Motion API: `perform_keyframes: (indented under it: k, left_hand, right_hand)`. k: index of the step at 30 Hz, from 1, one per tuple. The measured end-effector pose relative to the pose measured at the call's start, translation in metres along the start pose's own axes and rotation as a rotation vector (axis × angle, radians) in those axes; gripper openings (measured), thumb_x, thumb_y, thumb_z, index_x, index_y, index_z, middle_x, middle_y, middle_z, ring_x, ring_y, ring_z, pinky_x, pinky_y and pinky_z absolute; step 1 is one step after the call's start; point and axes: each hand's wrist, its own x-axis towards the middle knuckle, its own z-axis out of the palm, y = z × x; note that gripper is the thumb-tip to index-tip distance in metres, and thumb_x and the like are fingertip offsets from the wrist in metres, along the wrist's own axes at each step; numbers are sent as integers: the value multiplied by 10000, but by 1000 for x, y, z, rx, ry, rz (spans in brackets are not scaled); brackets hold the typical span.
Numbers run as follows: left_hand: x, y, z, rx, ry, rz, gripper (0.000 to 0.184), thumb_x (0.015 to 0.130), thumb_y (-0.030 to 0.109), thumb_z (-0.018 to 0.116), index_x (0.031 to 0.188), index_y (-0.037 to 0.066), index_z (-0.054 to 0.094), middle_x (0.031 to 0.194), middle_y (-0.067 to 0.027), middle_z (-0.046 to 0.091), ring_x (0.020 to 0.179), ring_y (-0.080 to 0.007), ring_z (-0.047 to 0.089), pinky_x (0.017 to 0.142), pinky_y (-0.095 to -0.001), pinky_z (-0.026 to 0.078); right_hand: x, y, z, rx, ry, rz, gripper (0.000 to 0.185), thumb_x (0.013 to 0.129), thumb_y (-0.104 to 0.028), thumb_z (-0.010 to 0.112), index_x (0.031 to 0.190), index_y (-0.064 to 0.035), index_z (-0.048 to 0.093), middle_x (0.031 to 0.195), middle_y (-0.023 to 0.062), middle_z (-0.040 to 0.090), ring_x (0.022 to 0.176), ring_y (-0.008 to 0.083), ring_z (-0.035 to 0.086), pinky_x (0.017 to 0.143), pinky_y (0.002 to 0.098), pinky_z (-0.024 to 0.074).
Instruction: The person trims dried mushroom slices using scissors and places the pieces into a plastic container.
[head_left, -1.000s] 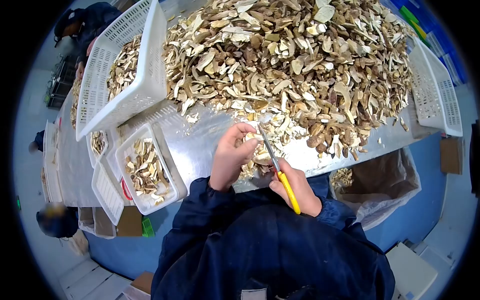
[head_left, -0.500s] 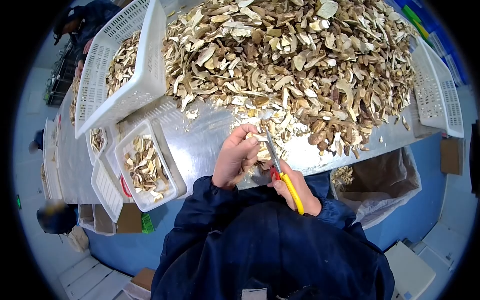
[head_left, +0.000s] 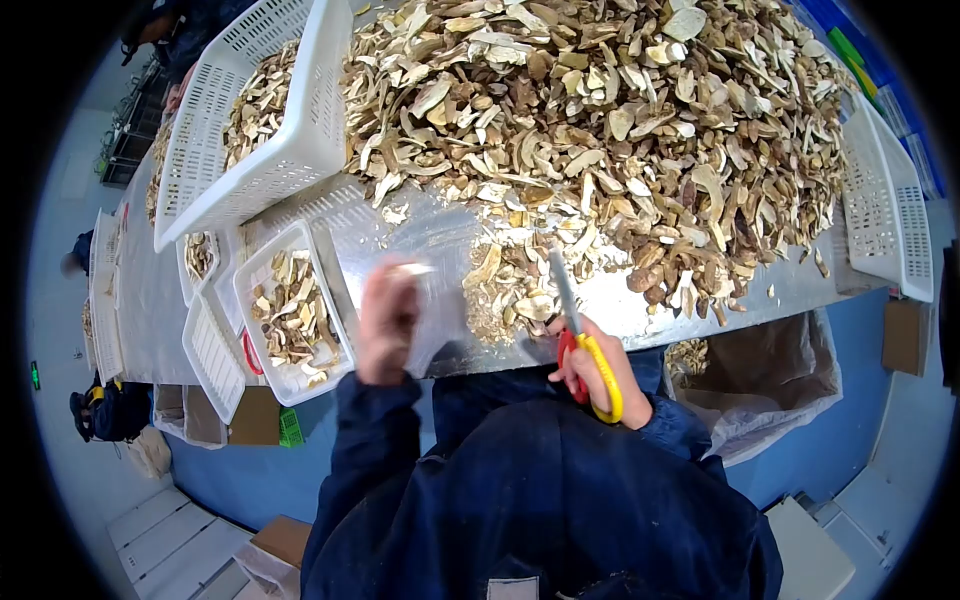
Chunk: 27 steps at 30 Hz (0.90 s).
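Note:
My left hand (head_left: 388,320) is smeared by motion over the metal table, to the right of the small white tray (head_left: 347,345); a pale piece (head_left: 412,269) shows at its fingertips. In my right hand (head_left: 612,370) are the scissors (head_left: 590,345) with yellow and red handles, their blades pointing up and away from me. Small pale scraps (head_left: 510,285) lie on the table between the two hands. Beyond them rises a large heap of dried brown and cream slices (head_left: 600,120). Several slices (head_left: 292,310) lie in the small tray.
A tall white basket (head_left: 300,165) with slices stands at the left, another white basket (head_left: 885,200) at the right edge. Below the table's right front edge is a lined box (head_left: 780,385). A white slotted lid (head_left: 212,355) lies beside the tray. People are at the left.
My left hand has moved left from the scissor blades towards the small tray, with the pale piece. My right hand has stayed near the table's front edge with the scissors. The view has shifted slightly.

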Motion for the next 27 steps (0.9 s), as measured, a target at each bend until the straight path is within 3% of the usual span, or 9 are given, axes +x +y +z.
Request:
perform_keyframes:
  k: [4, 5, 7, 8, 11, 12, 16, 23, 27]
  left_hand:
    - [4, 35, -95, 623, 536, 396, 100, 912, 115, 581, 975, 38, 597, 727, 20, 539, 573, -20, 425, 494, -172, 339]
    - [5, 38, -110, 746, 587, 378, 121, 904, 124, 589, 982, 33, 601, 744, 6, 552, 606, -34, 459, 525, -182, 366]
    - [7, 42, -135, 991, 688, 343, 162, 886, 141, 607, 998, 23, 608, 779, -22, 579, 673, -62, 525, 585, -202, 419]
    - [11, 42, -152, 1278, 652, 289, 252, 833, 168, 654, 1043, 32, 628, 926, -85, 637, 863, -173, 608, 746, -306, 472]
    - [18, 36, -134, 1781, 528, 659, 339, 781, 186, 691, 1096, 70, 643, 1104, -134, 623, 1062, -282, 567, 896, -390, 425]
    - [22, 34, -117, 1630, 433, 522, 373, 778, 197, 693, 1133, 94, 645, 1239, -161, 573, 1160, -323, 503, 983, -414, 367]
    - [41, -7, -20, 1081, -204, 525, 440, 732, 30, 689, 1164, 77, 624, 1234, -132, 579, 1205, -308, 494, 1019, -395, 373]
    - [42, -43, 90, 1297, -809, 656, 546, 760, 201, 729, 1277, 241, 555, 1433, -123, 402, 1357, -351, 315, 1055, -648, 195]
    - [46, -28, 72, 1422, -838, 511, 452, 774, 215, 718, 1211, 231, 603, 1431, -86, 418, 1359, -345, 314, 1074, -636, 157]
  right_hand:
    - [8, 18, -20, 372, -133, -146, 572, 979, -425, 405, 1339, 15, 345, 798, 48, 496, 828, 168, 537, 867, 337, 430]
    - [6, 10, -19, 497, -122, -126, 699, 950, -568, 388, 1342, 9, 339, 793, 47, 498, 799, 175, 540, 882, 377, 446]
    - [6, -1, -28, 630, -180, -13, 774, 919, -647, 336, 1341, 2, 334, 788, 55, 496, 779, 188, 533, 912, 429, 445]
    - [7, -5, -31, 715, -213, 27, 807, 906, -678, 314, 1337, 3, 334, 785, 58, 495, 763, 191, 527, 923, 453, 444]
    - [5, -2, -37, 952, -244, 95, 842, 889, -715, 293, 1326, 3, 339, 774, 54, 488, 717, 184, 503, 924, 487, 445]
    - [5, -2, -36, 901, -185, 98, 836, 891, -715, 290, 1321, 0, 344, 768, 48, 483, 699, 177, 494, 918, 493, 447]
    - [1, 0, -33, 809, -20, 91, 800, 907, -694, 286, 1303, -3, 360, 741, 29, 461, 624, 151, 467, 865, 487, 479]
    - [-7, 17, -41, 653, -17, 7, 720, 940, -627, 308, 1289, -2, 376, 706, 22, 453, 577, 138, 470, 793, 449, 522]
    - [8, 56, -51, 576, -8, -162, 652, 946, -547, 408, 1305, -5, 359, 713, 22, 470, 607, 137, 501, 780, 410, 525]
